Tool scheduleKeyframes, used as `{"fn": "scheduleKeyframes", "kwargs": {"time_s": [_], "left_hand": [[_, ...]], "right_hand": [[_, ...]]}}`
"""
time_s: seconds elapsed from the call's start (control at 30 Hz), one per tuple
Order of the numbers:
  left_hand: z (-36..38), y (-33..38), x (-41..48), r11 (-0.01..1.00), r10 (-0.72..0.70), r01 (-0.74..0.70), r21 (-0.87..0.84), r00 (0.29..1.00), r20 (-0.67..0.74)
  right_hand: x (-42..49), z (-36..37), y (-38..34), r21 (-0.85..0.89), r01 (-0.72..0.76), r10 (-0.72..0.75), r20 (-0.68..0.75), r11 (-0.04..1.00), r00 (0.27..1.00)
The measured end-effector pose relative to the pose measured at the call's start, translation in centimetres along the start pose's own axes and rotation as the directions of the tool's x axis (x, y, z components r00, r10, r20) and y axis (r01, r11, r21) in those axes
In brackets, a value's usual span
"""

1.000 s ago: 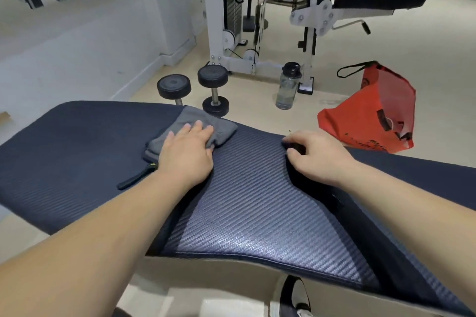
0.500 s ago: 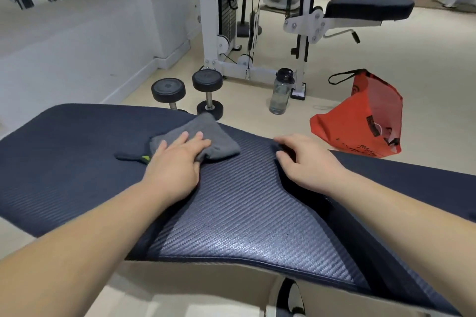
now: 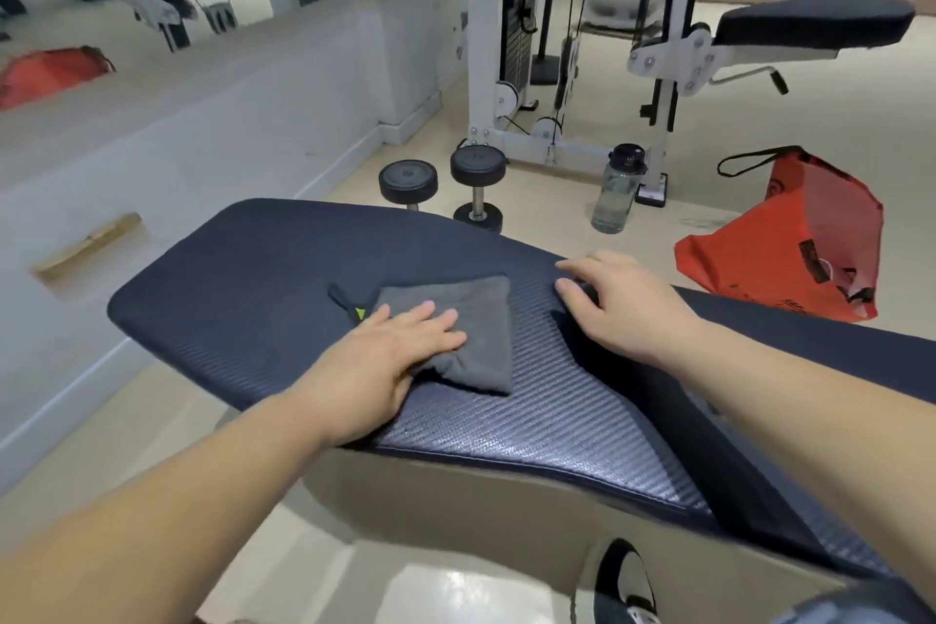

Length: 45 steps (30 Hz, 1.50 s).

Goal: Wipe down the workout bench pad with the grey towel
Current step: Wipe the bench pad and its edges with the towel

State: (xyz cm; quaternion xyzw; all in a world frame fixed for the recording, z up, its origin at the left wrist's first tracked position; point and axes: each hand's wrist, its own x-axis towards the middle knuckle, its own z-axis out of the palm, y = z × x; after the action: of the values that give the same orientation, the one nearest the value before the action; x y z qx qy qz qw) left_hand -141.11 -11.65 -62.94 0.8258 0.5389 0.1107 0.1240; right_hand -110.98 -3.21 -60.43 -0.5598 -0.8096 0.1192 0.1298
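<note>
The dark blue workout bench pad (image 3: 243,279) stretches across the view, with a ribbed middle section. A folded grey towel (image 3: 476,319) with a black loop and green tag lies flat on the pad. My left hand (image 3: 390,360) presses palm-down on the towel's near left part, fingers spread over it. My right hand (image 3: 623,304) rests on the pad to the right of the towel, fingertips curled over the pad's far edge at a seam.
On the floor beyond the bench stand two black dumbbells (image 3: 476,188), a clear water bottle (image 3: 620,190) and a red bag (image 3: 790,248). A white cable machine (image 3: 486,41) and another bench seat (image 3: 815,23) are farther back. A shoe (image 3: 625,583) shows below.
My left hand has slid the towel along the pad from the far edge towards me and to the right. My right hand has kept its hold on the pad's edge.
</note>
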Motion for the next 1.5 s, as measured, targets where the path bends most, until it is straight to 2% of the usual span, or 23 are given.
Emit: {"fn": "scheduleKeyframes", "kwargs": {"time_s": [0.03,0.1,0.13,0.17,0.23,0.3,0.37,0.43,0.5,0.57,0.63,0.7,0.77,0.87,0.93,0.97,1.03,1.13,1.2,1.27,1.33,1.43,1.5], "left_hand": [[-0.4,-1.0,-0.4,0.987,-0.159,0.159,-0.009,0.986,-0.049],[-1.0,-1.7,-0.7,0.897,-0.442,0.439,-0.054,0.892,-0.093],[-1.1,-1.1,-0.7,0.863,-0.506,0.503,-0.053,0.86,-0.07],[-1.0,-0.2,-1.0,0.862,-0.507,0.506,-0.031,0.861,-0.036],[-0.2,2.6,-2.2,0.932,-0.362,0.363,-0.006,0.931,0.036],[0.4,4.6,-3.9,0.992,-0.113,0.118,-0.052,0.989,0.091],[0.3,3.9,-4.6,0.988,0.119,-0.104,-0.111,0.983,0.139],[-0.5,1.4,-4.6,0.98,0.161,-0.141,-0.141,0.976,0.143],[-1.3,-1.9,-4.7,0.994,0.036,-0.03,-0.107,0.998,0.054],[-2.2,-5.0,-5.2,0.978,-0.199,0.195,-0.073,0.979,-0.047],[-2.8,-6.5,-5.7,0.888,-0.459,0.458,-0.036,0.881,-0.115],[-2.7,-5.1,-5.6,0.804,-0.583,0.591,0.066,0.805,-0.112],[-1.8,-1.3,-5.6,0.834,-0.536,0.541,0.109,0.841,-0.073],[-0.4,5.3,-6.9,0.964,-0.251,0.243,0.11,0.965,0.075],[-0.1,6.3,-7.3,0.99,-0.066,0.048,0.132,0.989,0.136],[-0.3,5.5,-7.0,0.99,-0.034,0.014,0.143,0.99,0.138],[-1.0,3.3,-6.0,0.985,-0.109,0.093,0.142,0.989,0.104],[-1.5,2.0,-4.5,0.94,-0.32,0.313,0.133,0.947,0.036],[-1.2,3.3,-3.3,0.888,-0.455,0.451,0.092,0.89,0.035],[-1.2,6.3,-2.0,0.866,-0.498,0.493,0.077,0.865,0.059],[-1.2,9.4,-0.8,0.91,-0.411,0.401,0.106,0.907,0.094],[-0.5,12.3,1.3,0.978,-0.156,0.124,0.167,0.968,0.196],[-0.2,12.1,3.6,0.978,-0.102,0.062,0.2,0.976,0.195]], "right_hand": [[0.0,0.1,-0.6,-0.015,0.007,-0.007,0.012,1.0,1.0],[-0.1,0.4,-1.6,-0.048,0.03,-0.029,0.028,0.998,0.999],[0.0,0.6,-2.1,-0.058,0.043,-0.042,0.03,0.997,0.999],[0.1,0.8,-2.5,-0.064,0.057,-0.056,0.028,0.996,0.998],[0.4,1.0,-3.4,-0.068,0.07,-0.068,0.021,0.995,0.997],[0.8,1.2,-4.2,-0.068,0.07,-0.069,0.014,0.995,0.998],[1.2,1.6,-4.9,-0.063,0.066,-0.066,0.005,0.996,0.998],[1.7,2.1,-5.7,-0.057,0.07,-0.07,0.008,0.996,0.998],[2.3,2.5,-6.8,-0.052,0.079,-0.078,0.019,0.996,0.997],[2.8,2.9,-7.9,-0.062,0.087,-0.085,0.029,0.994,0.996],[3.0,3.3,-8.9,-0.068,0.104,-0.101,0.046,0.992,0.994],[3.1,3.7,-9.6,-0.058,0.121,-0.117,0.06,0.991,0.991],[3.1,3.8,-10.1,-0.046,0.115,-0.112,0.058,0.992,0.992],[2.5,3.7,-10.3,-0.05,0.106,-0.104,0.042,0.993,0.994],[1.7,3.6,-9.9,-0.072,0.116,-0.113,0.055,0.991,0.992],[1.3,3.4,-9.5,-0.073,0.114,-0.11,0.057,0.991,0.992],[0.9,2.8,-8.4,-0.06,0.094,-0.092,0.044,0.994,0.995],[0.6,1.3,-6.5,-0.049,0.04,-0.039,0.017,0.998,0.999],[0.2,0.2,-5.1,-0.042,-0.01,0.011,0.013,0.999,1.0],[-0.4,-0.8,-3.7,-0.052,-0.051,0.052,0.021,0.997,0.998],[-1.4,-1.7,-2.2,-0.093,-0.085,0.087,0.019,0.992,0.996],[-3.1,-3.2,0.5,-0.143,-0.166,0.164,-0.026,0.976,0.986],[-4.3,-4.2,2.2,-0.126,-0.25,0.244,-0.065,0.96,0.968]]}}
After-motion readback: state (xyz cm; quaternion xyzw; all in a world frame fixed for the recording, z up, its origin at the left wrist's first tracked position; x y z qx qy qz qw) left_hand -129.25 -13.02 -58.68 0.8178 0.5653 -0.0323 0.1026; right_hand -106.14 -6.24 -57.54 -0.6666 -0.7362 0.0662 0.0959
